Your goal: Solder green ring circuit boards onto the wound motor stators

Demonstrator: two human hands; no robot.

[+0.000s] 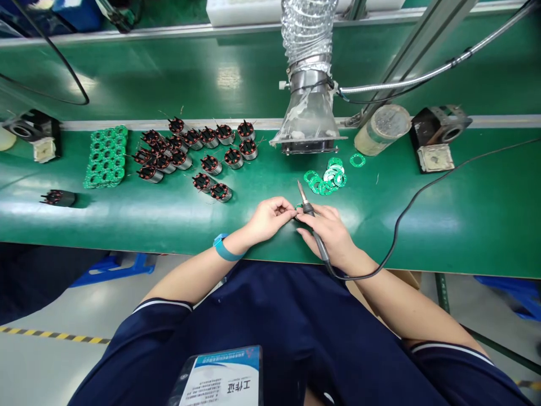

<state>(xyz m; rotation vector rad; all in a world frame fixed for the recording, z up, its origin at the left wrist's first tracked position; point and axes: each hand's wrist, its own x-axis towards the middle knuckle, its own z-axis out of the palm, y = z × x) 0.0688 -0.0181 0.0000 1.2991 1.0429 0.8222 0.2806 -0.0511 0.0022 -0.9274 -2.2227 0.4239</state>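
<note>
My left hand (271,217) is closed, its thumb and fingertips pinching a small green ring-shaped part (298,207) near the bench's front edge. The fingers cover most of that part. My right hand (332,232) holds a soldering iron (309,209), tip pointing up and away, while its fingertips meet the left ones at the small part. Beyond the hands lies a loose pile of green ring boards (325,181), with one ring (357,160) apart from it. Several motor stators (212,164) with copper windings stand to the left, two of them (221,192) closest to my left hand.
A fume duct nozzle (310,121) hangs above the bench (477,225). Behind the rings are a round container (382,129) and an iron stand (439,138). Green board panels (105,157) and a lone stator (58,198) lie left. The iron's cable (395,234) crosses the right side.
</note>
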